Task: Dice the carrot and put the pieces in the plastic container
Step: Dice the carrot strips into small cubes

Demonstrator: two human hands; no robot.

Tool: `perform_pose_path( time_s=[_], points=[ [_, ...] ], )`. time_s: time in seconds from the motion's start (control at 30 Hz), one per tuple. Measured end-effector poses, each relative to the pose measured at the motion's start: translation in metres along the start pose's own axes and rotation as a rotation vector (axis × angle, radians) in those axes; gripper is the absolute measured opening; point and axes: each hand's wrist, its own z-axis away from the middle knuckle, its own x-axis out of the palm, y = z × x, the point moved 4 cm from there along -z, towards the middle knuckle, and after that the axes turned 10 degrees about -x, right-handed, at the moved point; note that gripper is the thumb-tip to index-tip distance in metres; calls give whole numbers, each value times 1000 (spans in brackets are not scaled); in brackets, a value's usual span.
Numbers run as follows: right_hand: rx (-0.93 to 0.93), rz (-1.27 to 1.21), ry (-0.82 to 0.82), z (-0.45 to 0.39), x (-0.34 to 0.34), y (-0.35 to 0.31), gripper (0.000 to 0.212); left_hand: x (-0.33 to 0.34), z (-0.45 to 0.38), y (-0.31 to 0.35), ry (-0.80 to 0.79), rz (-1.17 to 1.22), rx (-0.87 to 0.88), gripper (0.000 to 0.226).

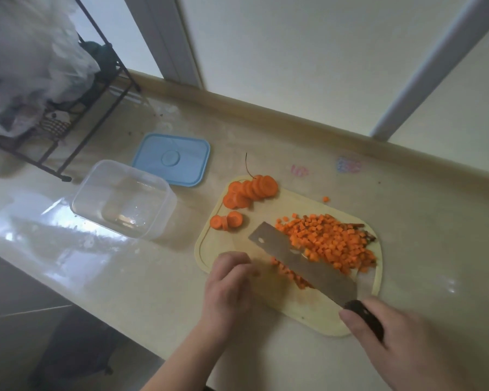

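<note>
A pale cutting board lies on the counter. A heap of diced carrot covers its right half, and round carrot slices lie at its far left corner. My right hand grips the dark handle of a cleaver, whose blade lies tilted across the dice with a few cubes on it. My left hand rests on the board's near left part, fingers curled beside some dice, holding nothing that I can see. The clear plastic container stands empty to the left of the board.
The container's blue lid lies flat behind it. A black wire rack with plastic bags stands at the far left. One loose carrot cube sits on the counter beyond the board. A raised ledge and window run along the back.
</note>
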Motion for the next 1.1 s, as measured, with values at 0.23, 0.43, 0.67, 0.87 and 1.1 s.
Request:
perform_pose_path(
  time_s=[0.23,0.43,0.67,0.87,1.1],
  points=[
    [-286,268,114,-8,12,11,67,-3,-16,49,-203,-69,113,20],
    [-421,387,246,-7,11,-5,72,24,-29,40,-397,-183,28,12],
    [-449,432,267,-5,15,-8,71,35,-37,34,-382,-184,-43,27],
    [-474,425,286,-6,14,-12,71,40,-43,34,-258,-242,-80,24],
    [-461,345,326,-4,13,-10,74,9,-66,12,8,-316,-48,13]
  ],
)
